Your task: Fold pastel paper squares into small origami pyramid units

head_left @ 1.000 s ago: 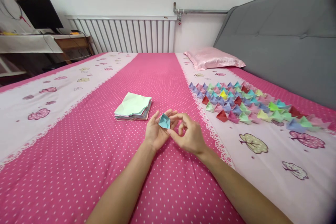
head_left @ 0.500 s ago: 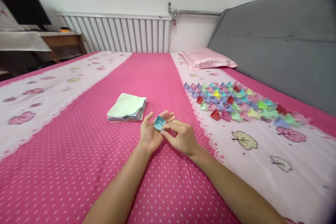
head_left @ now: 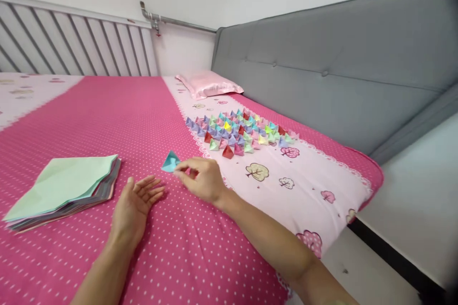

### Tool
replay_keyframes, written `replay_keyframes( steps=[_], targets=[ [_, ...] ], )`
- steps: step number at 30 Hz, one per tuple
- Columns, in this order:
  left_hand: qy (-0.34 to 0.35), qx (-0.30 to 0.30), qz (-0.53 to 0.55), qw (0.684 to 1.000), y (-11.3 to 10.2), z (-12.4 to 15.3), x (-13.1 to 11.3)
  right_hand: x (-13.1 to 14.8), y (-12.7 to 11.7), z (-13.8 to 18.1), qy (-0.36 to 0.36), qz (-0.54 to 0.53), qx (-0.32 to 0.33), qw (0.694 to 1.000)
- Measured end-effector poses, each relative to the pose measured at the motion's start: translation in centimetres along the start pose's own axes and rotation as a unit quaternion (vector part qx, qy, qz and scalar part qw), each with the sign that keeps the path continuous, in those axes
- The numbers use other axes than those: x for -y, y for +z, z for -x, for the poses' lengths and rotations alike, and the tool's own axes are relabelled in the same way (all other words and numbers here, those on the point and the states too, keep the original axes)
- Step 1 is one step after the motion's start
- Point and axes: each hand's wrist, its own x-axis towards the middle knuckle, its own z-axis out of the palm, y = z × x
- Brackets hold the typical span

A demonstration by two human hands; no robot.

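Between the thumb and fingers of my right hand [head_left: 202, 176] is a blue folded paper boat [head_left: 171, 162], pinched at its right corner above the pink bedspread. My left hand [head_left: 136, 202] is palm up with fingers apart and nothing in it, a little below and left of the boat. To its left lies a stack of paper sheets [head_left: 67, 181], pale green on top. Several rows of folded paper boats [head_left: 232, 133] in red, purple, green, yellow and pink stand on the white strip beyond my right hand.
A shiny pink pillow [head_left: 211, 85] lies at the far end of the bed, against the grey padded headboard [head_left: 304, 52]. A white radiator [head_left: 89, 40] and a metal pipe [head_left: 179, 22] are along the back wall. The bed's edge drops to the floor [head_left: 343, 257] at right.
My right hand has lifted the blue paper boat off my left palm, and the two hands have parted. The view has turned right, bringing more of the headboard and the floor in.
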Motion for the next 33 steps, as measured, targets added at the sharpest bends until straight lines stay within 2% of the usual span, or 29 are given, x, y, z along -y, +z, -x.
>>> replay_keyframes(
  steps=[3,5,7,10,14,17,20,26,30,33],
  targets=[
    [0.004,0.003,-0.045,0.999,-0.2,-0.4,0.6,-2.3,-4.2,0.5,0.047,0.016,-0.033,0.998],
    [0.014,0.003,-0.062,0.998,-0.3,-0.7,1.0,-4.2,-7.9,1.3,0.102,0.099,-0.04,0.989],
    [0.022,0.003,-0.072,0.997,-0.5,-1.0,1.5,-6.1,-11.9,2.4,0.184,0.231,-0.031,0.955],
    [0.029,0.002,-0.082,0.996,-0.8,-1.4,1.8,-8.9,-17.3,3.7,0.244,0.304,-0.045,0.92],
    [0.033,-0.004,-0.091,0.995,-1.1,-1.7,2.0,-12.1,-21.7,4.1,0.313,0.375,-0.04,0.872],
    [0.044,-0.005,-0.094,0.995,-1.3,-1.9,2.2,-14.0,-22.8,3.6,0.334,0.397,-0.011,0.855],
    [0.054,0.001,-0.097,0.994,-1.5,-1.9,2.3,-15.5,-22.8,3.1,0.344,0.411,0.017,0.844],
    [0.053,0.004,-0.106,0.993,-1.7,-2.0,2.5,-17.0,-22.8,2.9,0.344,0.436,0.045,0.83],
    [0.062,0.004,-0.102,0.993,-1.8,-2.1,2.7,-16.5,-23.0,3.9,0.349,0.463,0.013,0.815],
    [0.09,0.003,-0.112,0.99,-1.8,-1.6,2.8,-15.1,-22.6,6.0,0.364,0.477,-0.025,0.799]
  ],
)
